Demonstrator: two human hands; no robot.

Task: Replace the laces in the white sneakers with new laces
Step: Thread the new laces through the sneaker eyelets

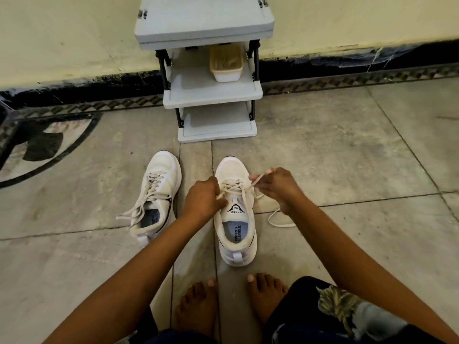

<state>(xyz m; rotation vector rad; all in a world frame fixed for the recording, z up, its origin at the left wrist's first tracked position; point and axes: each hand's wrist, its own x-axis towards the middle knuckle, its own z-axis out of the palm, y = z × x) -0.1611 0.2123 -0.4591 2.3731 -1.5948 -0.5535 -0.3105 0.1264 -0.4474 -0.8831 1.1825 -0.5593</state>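
- sneaker: upright on floor, centre frame, toe pointing away from the person, heel just ahead of bare feet; white mesh-look upper, dark trim line on side, padded collar, heel pull tab; pale blue insole printed "SPEED FLEXIBLE"; tongue w/ black triangular logo
- lace: flat, off-white, criss-crossed through the eyelets; one end trails right and lies as a loose loop on floor
- left hand: fingers clenched on a lace strand at left edge of the eyelet rows; fingertips tucked behind knuckles, exact pinch pt hard to make out
- right hand: fingers + thumb pinch a lace strand, drawn taut from eyelets up to the right
- 2nd sneaker: same model, on floor just left of left hand, angled; laced, loose ends draped over collar and onto floor
- floor: matte grey stone tiles, thin dark joints; patterned dark border strip along wall; curved black inlay far left, cut off by frame
- rack: grey plastic shelves, black struts, against cream wall; top cut off
- tub: rectangular, white, on mid shelf; tan contents not identifiable
- bottom edge: dark garment + patterned cloth, cut off
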